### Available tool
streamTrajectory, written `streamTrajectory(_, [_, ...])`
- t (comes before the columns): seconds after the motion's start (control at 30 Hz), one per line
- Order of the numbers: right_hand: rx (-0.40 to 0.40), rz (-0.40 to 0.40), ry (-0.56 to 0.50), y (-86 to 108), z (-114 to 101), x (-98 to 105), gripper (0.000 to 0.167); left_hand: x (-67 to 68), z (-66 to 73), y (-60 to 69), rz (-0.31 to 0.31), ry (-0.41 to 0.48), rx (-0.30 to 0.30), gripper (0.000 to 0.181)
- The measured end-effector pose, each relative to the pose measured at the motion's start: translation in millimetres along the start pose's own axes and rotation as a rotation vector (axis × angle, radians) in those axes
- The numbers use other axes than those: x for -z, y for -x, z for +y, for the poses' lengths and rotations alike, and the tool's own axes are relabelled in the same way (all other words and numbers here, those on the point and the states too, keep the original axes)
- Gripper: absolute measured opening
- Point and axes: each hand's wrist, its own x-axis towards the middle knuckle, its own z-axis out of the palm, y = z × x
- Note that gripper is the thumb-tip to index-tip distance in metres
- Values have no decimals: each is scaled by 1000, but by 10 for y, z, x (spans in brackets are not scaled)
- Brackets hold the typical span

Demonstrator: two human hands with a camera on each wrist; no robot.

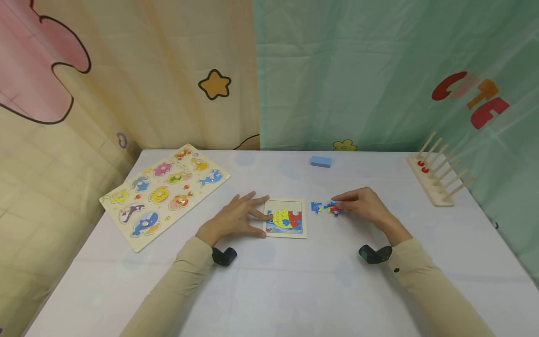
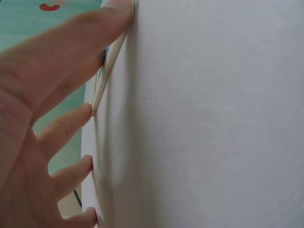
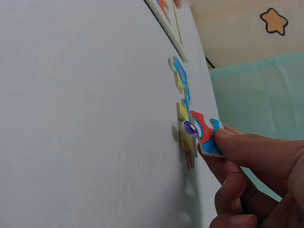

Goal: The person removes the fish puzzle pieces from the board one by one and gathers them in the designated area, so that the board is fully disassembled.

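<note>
From the head view, the left hand (image 1: 236, 217) is laid with its grip spread at the left edge of the puzzle tray (image 1: 305, 206), and the right hand (image 1: 366, 206) is poised low on the tray's right, near a loose piece (image 1: 316, 207) on the surface (image 1: 294, 290). At the left wrist, the tray's edge is touched by thumb and fingertip; at the right wrist, a purple-eyed piece (image 3: 207, 141) is being pinched, tilted, between thumb and fingers.

Left of the puzzle tray (image 1: 292, 205) lies the animal board (image 1: 168, 217); right, loose pieces (image 1: 316, 207), then the peg rack (image 1: 427, 182). The block (image 1: 321, 162) lies behind and right of the tray.
</note>
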Motion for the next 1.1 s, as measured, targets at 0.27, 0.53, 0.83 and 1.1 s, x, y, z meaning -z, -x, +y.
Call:
streamTrajectory(0.27, [-45,12,13,55,169,128,31,-8,-25,-5,5,0,-4,54])
streamTrajectory(0.53, [-35,26,61,53,187,163,29,-17,-38,-8,3,9,-3,54])
streamTrajectory(0.83, [-32,64,134,28,120,140,24,-29,-32,2,4,20,1,55])
streamTrajectory(1.1, [-24,112,112,44,160,82,20,-21,-23,-2,1,15,0,55])
